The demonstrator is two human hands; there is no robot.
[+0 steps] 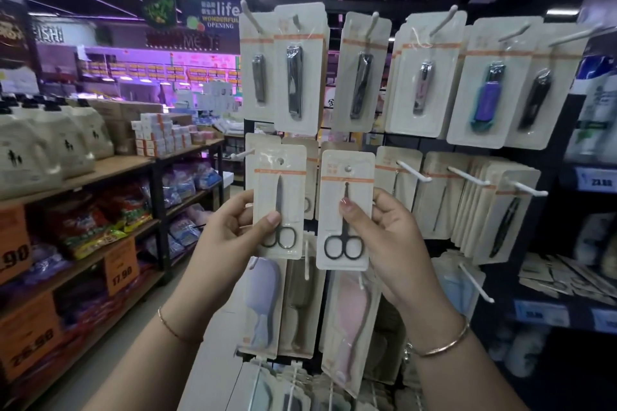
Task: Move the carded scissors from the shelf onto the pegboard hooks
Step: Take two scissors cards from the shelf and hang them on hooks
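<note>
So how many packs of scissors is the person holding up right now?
2. A beige card with silver-bladed scissors in the left hand; a beige card with all-black scissors in the right hand. More may hang hidden behind them.

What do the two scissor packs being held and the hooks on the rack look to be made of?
Left pack and right pack: matte beige cardboard with a clear plastic blister, judging by the glare. The scissors look like metal, the right pair coated black. The hooks appear to be white-coated wire, probably metal.
</note>
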